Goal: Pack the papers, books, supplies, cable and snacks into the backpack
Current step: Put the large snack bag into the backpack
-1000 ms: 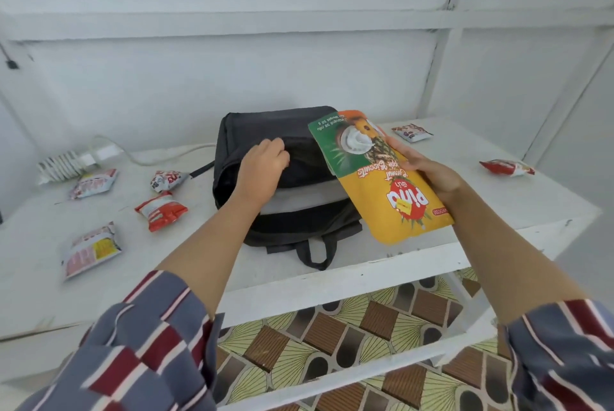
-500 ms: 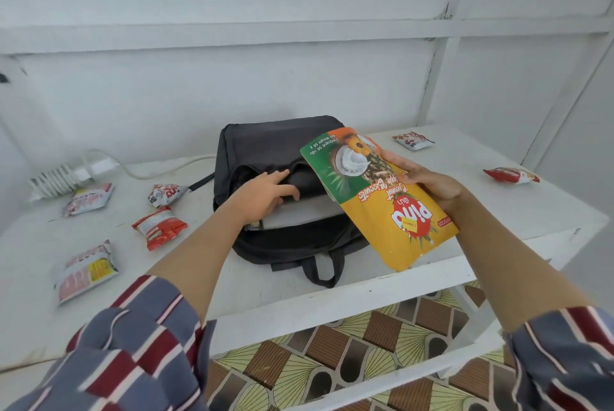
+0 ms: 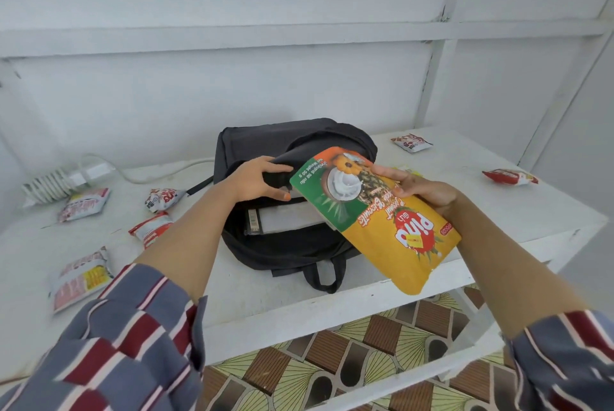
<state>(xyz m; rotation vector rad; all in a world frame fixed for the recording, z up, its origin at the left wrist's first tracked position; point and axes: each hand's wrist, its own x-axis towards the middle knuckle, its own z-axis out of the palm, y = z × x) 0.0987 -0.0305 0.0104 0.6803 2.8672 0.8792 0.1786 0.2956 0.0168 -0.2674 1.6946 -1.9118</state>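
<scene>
A black backpack lies on a white table, its mouth facing the person. The left hand curls its fingers round the edge of the upper flap and lifts it, holding the mouth open. The right hand grips a large yellow and green biscuit packet by its side. The packet's green end is tilted over the opening but not yet inside. Pale papers or books already sit in the bag, so packing looks partly done. Six small snack packets lie loose on the table, four to the left of the bag and two to the right. A white coiled cable rests at the far left, unpacked. Behind the table is a plain white panelled wall. Below its front edge shows a floor of brown and yellow patterned tiles.
</scene>
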